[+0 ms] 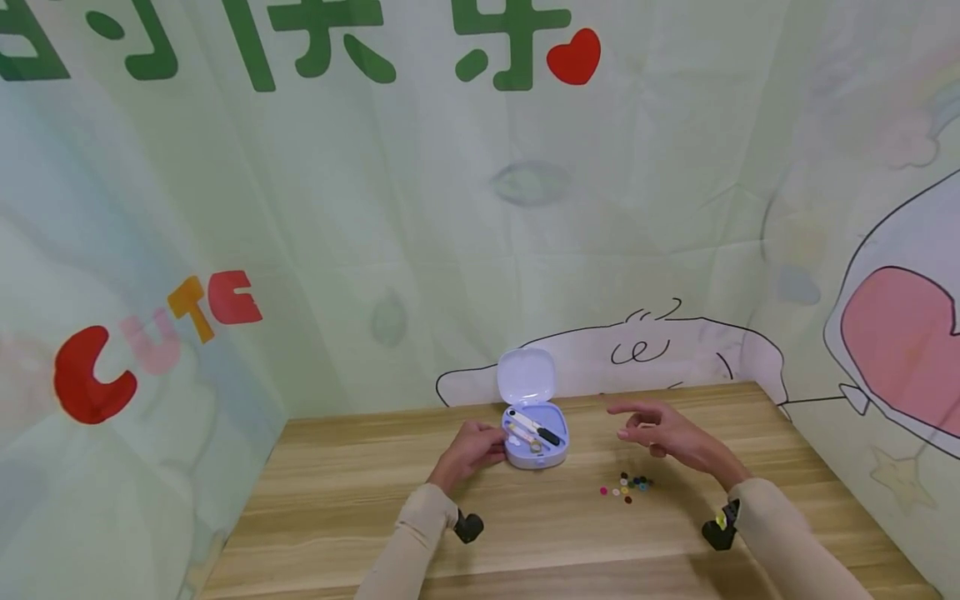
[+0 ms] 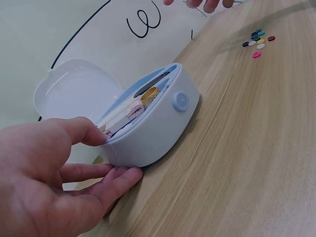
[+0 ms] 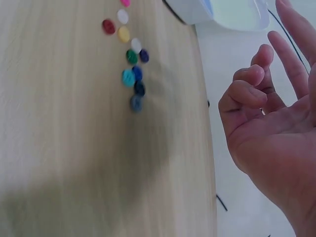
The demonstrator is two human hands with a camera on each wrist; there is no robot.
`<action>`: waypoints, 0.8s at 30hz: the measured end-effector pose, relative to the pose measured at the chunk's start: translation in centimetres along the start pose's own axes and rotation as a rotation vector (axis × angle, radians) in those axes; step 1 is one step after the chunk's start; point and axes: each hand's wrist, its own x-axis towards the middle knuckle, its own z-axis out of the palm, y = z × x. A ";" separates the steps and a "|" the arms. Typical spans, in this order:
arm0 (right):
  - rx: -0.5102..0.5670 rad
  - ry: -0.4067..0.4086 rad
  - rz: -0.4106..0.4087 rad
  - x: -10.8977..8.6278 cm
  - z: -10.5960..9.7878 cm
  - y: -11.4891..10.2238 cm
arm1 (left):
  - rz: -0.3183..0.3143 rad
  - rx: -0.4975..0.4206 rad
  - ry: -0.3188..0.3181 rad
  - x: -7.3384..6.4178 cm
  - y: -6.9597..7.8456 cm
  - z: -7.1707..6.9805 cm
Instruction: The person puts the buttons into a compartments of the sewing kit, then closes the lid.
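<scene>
A pale blue sewing box stands on the table with its lid raised. In it lie a black-and-white tool, a rolled tape measure and a gold thimble. My left hand grips the box's left side, thumb at the rim and fingers low against the wall. Over the table to the right hovers my right hand, fingers loosely bent and holding nothing visible. Below it, several small coloured buttons lie scattered, among them a pink button and a red button.
The wooden table meets a printed cloth backdrop behind the box. Another cloth side rises along the table's right edge. Dark wrist cameras sit on both forearms.
</scene>
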 end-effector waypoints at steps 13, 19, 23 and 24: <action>-0.121 0.009 0.038 -3.4 -0.9 1.7 | -0.008 0.004 0.003 -0.2 0.2 0.1; -0.199 -0.027 0.011 -4.3 -0.9 2.4 | -0.016 0.010 0.003 -0.1 0.2 0.0; -0.264 -0.026 0.011 -4.5 -1.0 3.2 | -0.026 0.005 0.001 -0.1 0.3 -0.1; -0.279 -0.024 0.012 -4.5 -1.1 3.4 | -0.024 0.006 0.000 -0.1 0.3 -0.1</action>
